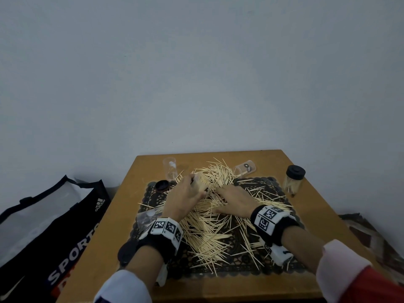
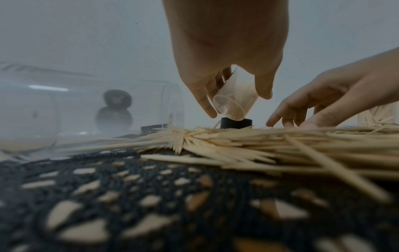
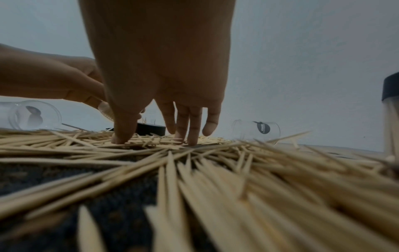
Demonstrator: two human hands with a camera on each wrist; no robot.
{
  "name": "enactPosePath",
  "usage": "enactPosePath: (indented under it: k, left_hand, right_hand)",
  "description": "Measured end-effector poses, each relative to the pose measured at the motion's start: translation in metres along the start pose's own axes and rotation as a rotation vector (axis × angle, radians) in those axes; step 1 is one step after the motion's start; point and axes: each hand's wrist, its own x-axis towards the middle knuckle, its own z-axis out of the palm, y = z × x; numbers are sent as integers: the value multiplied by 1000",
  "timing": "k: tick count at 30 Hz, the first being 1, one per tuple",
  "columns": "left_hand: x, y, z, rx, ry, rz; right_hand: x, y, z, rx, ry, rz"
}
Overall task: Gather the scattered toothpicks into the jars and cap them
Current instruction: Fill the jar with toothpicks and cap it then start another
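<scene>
Several toothpicks (image 1: 209,226) lie strewn over a black lace mat (image 1: 251,265) on the wooden table (image 1: 105,259). My left hand (image 1: 196,186) grips a clear jar (image 2: 234,100), tilted and partly filled with toothpicks, just above a black cap (image 2: 236,123). Beside it, my right hand (image 1: 218,200) rests with straight, spread fingers on the pile; in the right wrist view its fingertips (image 3: 191,140) press into the toothpicks (image 3: 215,170). A capped jar (image 1: 294,181) holding toothpicks stands at the right.
An empty clear jar (image 1: 169,170) sits at the back left, another (image 1: 244,168) lies on its side at the back, and a third (image 1: 142,217) lies by my left wrist. A black sports bag (image 1: 50,226) stands left of the table. The wall is close behind.
</scene>
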Motion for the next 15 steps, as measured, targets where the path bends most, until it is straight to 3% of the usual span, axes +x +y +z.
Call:
enactPosePath:
  k: [4,10,15]
  left_hand:
    - [0,3,-1,14,-17,-25]
    - [-2,6,-3,58,-29,-33]
    - [-1,6,-3,68,-34,-35]
  right_hand:
    - [-2,-2,-2,-47,-48,7]
    - [-3,-3,-7,42,84,53]
    - [-3,-4,-8,16,69,136]
